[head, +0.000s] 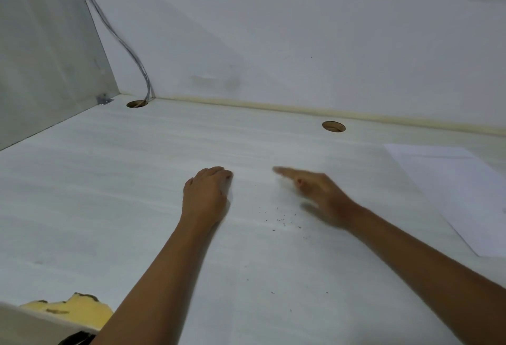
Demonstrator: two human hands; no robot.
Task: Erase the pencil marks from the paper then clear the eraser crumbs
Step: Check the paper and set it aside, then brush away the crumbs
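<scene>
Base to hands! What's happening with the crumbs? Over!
Left hand curled on the desk, contents hidden. Right hand flat, fingers straight, blurred. The crumbs lie scattered between both hands; paper far right. Nothing blocking.

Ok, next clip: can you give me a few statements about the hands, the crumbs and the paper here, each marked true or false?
1. Dark eraser crumbs lie on the desk between the left hand and the right hand. True.
2. The right hand grips a pencil. False: its fingers are stretched out, blurred, with nothing visible in them.
3. A sheet of paper lies to the right of the right hand. True.
4. Cables run into the hole nearer the paper. False: the cables enter the corner hole; the other hole shows none.
</scene>
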